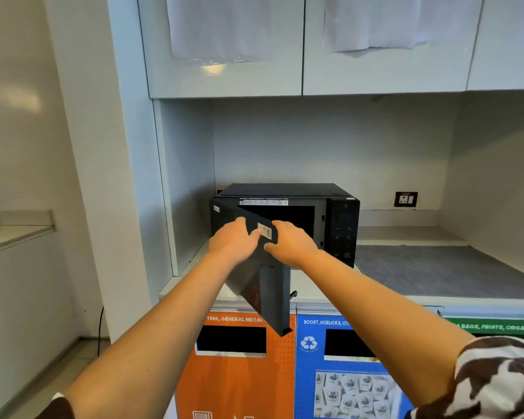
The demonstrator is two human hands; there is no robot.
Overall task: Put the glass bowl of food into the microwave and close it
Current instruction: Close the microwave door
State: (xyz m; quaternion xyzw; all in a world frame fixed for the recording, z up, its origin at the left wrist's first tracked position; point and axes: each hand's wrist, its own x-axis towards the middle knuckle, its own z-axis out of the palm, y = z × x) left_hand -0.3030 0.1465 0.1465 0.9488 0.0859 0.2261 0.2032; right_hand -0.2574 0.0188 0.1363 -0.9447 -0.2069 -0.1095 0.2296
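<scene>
A black microwave stands on the counter in a white alcove. Its door is swung out towards me, hinged on the left and partly open. My left hand rests on the outer face of the door near its top edge. My right hand is on the door's free edge, thumb on the outer side and fingers curled round to the inner side. A white sticker on the door shows between the two hands. The oven cavity looks dark and no glass bowl can be made out in it.
A grey mat covers the counter right of the microwave. A wall socket sits on the back wall. Below the counter edge stand an orange bin front and a blue one. White cabinets hang overhead.
</scene>
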